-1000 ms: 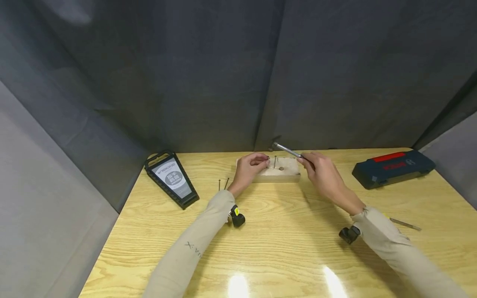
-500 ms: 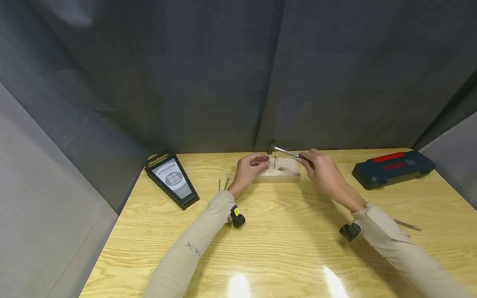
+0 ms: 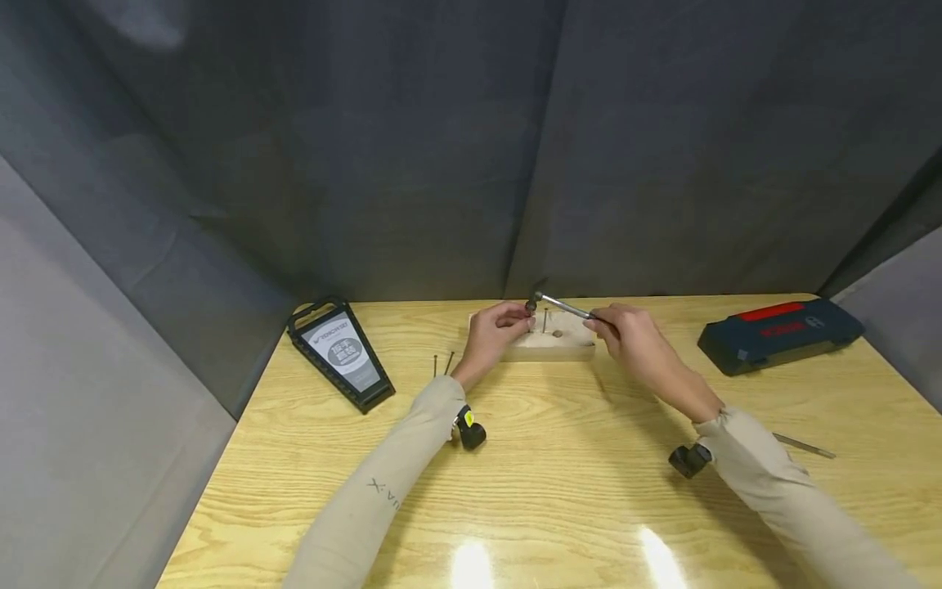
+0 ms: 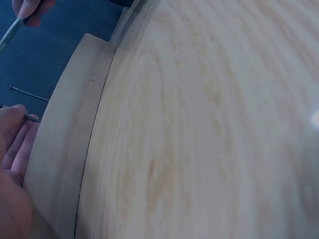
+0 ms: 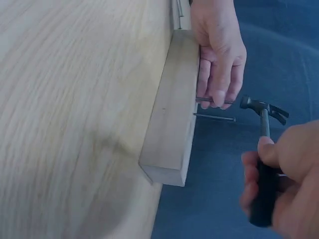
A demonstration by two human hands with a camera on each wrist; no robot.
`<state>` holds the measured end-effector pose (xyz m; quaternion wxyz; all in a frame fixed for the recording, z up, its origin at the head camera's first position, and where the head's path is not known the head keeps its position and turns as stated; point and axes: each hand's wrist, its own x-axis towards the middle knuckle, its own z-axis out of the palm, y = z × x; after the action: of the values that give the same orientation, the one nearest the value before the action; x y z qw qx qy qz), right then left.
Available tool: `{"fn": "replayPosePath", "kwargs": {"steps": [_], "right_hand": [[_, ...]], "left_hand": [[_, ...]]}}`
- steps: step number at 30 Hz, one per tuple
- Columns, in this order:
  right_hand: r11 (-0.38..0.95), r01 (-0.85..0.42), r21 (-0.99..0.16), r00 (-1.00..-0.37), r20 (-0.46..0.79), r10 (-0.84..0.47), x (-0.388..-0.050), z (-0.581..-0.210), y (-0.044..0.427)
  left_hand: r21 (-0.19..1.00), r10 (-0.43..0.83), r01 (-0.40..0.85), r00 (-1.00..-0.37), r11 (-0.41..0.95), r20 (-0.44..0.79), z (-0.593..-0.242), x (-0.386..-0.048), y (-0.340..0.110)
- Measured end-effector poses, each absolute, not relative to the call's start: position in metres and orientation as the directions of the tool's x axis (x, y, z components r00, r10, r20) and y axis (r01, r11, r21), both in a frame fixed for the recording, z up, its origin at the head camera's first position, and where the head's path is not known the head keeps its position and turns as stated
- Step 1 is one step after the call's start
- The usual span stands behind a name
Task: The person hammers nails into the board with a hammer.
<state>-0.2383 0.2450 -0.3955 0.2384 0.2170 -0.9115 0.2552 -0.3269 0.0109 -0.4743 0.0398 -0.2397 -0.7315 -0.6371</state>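
**Hammer (image 5: 264, 124) held just above a pinched nail (image 5: 203, 99)**

The left hand (image 3: 486, 342) is closed down to a pinch: thumb and fingers hold the nail, with some of its shank showing below them and its head above. The right hand (image 3: 640, 348) is curled right around the hammer's black grip.

The pinched nail stands about upright on top of the wooden block (image 5: 167, 109), near the middle of its length. Whether the tip has entered the wood cannot be told. The key relation is nail head to hammer face: the face sits nearly in line with the nail's long axis, and the right wrist view shows a slight gap. The nail lies to the left of the right hand; the left hand is nearer, already on it.

In the way are the left fingertips, just under the nail head, and a second nail (image 5: 214, 117), upright between the pinched one and the block's right end.

The block lies along the far edge of the bench (image 3: 545, 458). Two more nails (image 3: 435, 366) stand beside the left hand. A black holder (image 3: 375, 388) lies by the far left corner, a dark blue case (image 3: 780, 348) near the far right corner. A metal rod (image 3: 805, 446) lies nearer the right edge, partly behind the right sleeve (image 3: 787, 495).
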Motion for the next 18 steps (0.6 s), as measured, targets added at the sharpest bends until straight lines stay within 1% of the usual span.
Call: {"fn": "replayPosePath", "kwargs": {"steps": [2, 6, 9, 15, 18], "right_hand": [[0.789, -0.510, -0.343, -0.805, 0.514, -0.297, -0.2379, -0.3964, 0.2461], [0.783, -0.497, -0.374, -0.800, 0.546, -0.248, -0.2377, -0.3940, 0.2470], [0.784, -0.494, -0.376, -0.799, 0.552, -0.238, -0.2374, -0.3942, 0.2484], [0.780, -0.512, -0.361, -0.788, 0.558, -0.259, -0.2369, -0.3980, 0.2506], [0.781, -0.512, -0.359, -0.796, 0.541, -0.273, -0.2377, -0.3982, 0.2508]], "left_hand": [[0.913, 0.299, 0.401, -0.883, 0.076, 0.362, -0.4736, -0.3270, 0.0106], [0.915, 0.308, 0.398, -0.881, 0.073, 0.358, -0.4729, -0.3267, 0.0087], [0.917, 0.327, 0.395, -0.875, 0.057, 0.357, -0.4716, -0.3271, 0.0080], [0.942, 0.359, 0.334, -0.876, -0.033, 0.323, -0.4689, -0.3278, 0.0065], [0.952, 0.363, 0.302, -0.882, -0.054, 0.300, -0.4675, -0.3285, 0.0061]]}}
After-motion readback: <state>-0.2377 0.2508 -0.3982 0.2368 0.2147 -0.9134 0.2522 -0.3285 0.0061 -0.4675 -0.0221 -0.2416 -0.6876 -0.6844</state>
